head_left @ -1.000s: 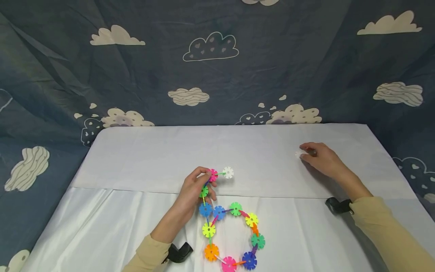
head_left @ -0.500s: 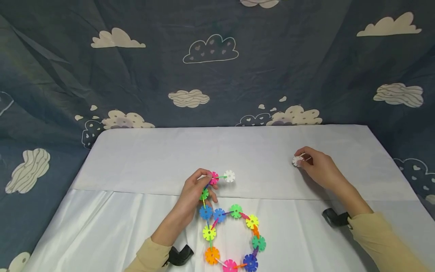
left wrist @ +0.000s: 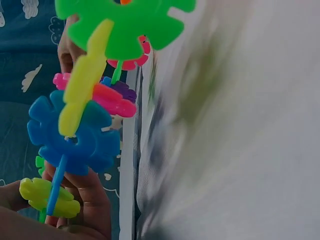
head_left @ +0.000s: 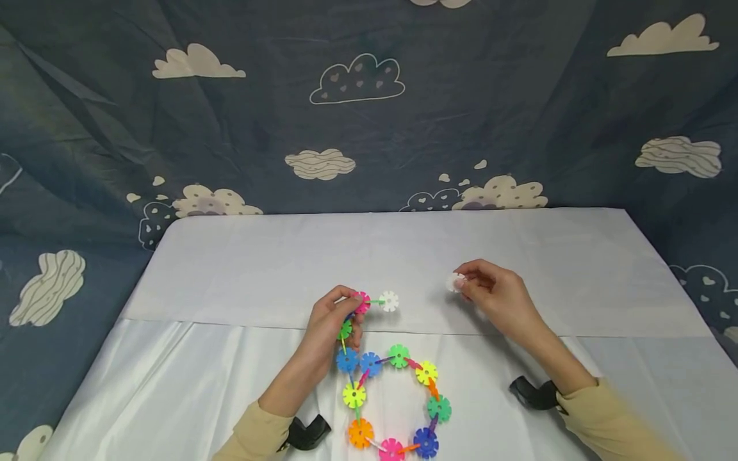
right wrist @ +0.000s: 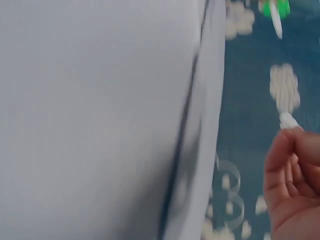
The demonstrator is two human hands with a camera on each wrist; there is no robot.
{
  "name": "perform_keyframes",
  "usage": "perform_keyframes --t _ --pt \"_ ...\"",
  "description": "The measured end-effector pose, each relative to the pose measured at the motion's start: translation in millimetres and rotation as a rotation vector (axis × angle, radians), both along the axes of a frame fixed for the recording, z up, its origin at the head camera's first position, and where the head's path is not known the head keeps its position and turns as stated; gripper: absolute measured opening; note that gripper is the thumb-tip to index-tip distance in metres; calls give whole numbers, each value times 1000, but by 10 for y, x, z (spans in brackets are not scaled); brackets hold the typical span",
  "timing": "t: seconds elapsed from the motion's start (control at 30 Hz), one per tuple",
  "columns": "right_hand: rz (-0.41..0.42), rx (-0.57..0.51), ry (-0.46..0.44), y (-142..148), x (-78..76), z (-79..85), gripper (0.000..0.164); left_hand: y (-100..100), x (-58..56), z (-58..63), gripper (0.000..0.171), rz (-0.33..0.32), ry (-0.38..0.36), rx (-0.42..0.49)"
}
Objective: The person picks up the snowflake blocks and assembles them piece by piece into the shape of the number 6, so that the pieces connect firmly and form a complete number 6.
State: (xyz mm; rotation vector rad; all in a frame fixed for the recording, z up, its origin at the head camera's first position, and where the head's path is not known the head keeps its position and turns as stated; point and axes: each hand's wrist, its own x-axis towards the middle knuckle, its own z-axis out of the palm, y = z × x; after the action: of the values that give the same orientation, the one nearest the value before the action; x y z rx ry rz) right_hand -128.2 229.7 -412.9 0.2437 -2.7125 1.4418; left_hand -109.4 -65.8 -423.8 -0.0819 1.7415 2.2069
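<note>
My left hand [head_left: 323, 333] pinches a pink snowflake disc [head_left: 362, 301] near the upper end of a chain of interlocking plastic discs. A white disc [head_left: 389, 301] sticks out beyond it on a green connector disc. Below the hand, a green disc [head_left: 344, 329], a blue disc [head_left: 347, 360] and a yellow disc [head_left: 354, 395] lead into a loop of several coloured discs. To the right, my right hand [head_left: 500, 298] holds a loose white snowflake disc [head_left: 455, 282] between thumb and fingers, apart from the chain. Large in the left wrist view are another view of the green disc [left wrist: 130, 25] and blue disc [left wrist: 75, 135].
White cloth [head_left: 259, 269] covers the table, with a fold line across it. Behind hangs a dark blue curtain [head_left: 369, 134] with cloud patterns. Black devices sit at the left wrist [head_left: 308, 432] and right wrist [head_left: 533, 392].
My right hand has picked up the loose white disc from the right side of the table and carried it left towards the chain. My left hand stays nearly still.
</note>
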Motion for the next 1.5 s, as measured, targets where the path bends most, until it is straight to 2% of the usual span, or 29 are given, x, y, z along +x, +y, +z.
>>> perform_keyframes --t 0.17,0.37,0.57,0.73,0.83,1.07,1.2,1.5 --pt "56 -145 17 -333 84 -30 17 1 0 8 12 -5 -9 37" --pt "118 -209 -10 -533 108 -25 12 2 0 -4 13 -20 7 89" --pt "127 -206 -25 -597 173 -11 12 -9 7 -2 24 -65 33 92" --pt "153 -221 -25 -615 219 -23 13 -7 17 3 27 -100 59 49" --pt "170 -238 -18 -619 223 -39 13 -1 26 3 28 -107 60 26" --pt "178 -313 -25 -609 236 -53 15 16 39 3 27 -90 66 50" --pt "178 -275 -20 -598 248 -41 13 32 42 -5 26 -100 72 34" --pt "198 -164 68 -634 245 -24 12 32 57 -24 26 -103 61 47"
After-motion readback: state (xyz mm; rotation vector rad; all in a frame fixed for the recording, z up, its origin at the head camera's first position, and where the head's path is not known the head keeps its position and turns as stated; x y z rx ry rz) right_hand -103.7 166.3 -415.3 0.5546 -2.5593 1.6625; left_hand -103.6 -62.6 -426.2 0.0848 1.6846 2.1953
